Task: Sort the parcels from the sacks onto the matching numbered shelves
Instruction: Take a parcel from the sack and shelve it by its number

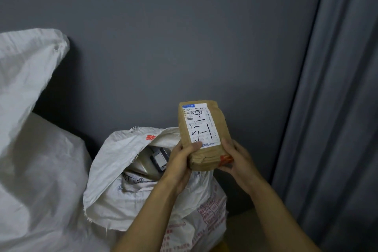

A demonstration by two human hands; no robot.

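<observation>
Looking at a tan-brown parcel (222, 129) wearing a white label (201, 127) with a blue strip along the top, tiny black print and big black marker scrawl, plus a red-orange patch (226, 158) at one bottom corner. Then a white woven open sack (122, 149) with a small red stamp (150, 137) and blocks of faded red print (212, 213), and a bigger sack (30, 129) in plain white. All against a flat slate-grey wall (184, 26) and a plain blue-grey curtain (337, 108), lol.
</observation>
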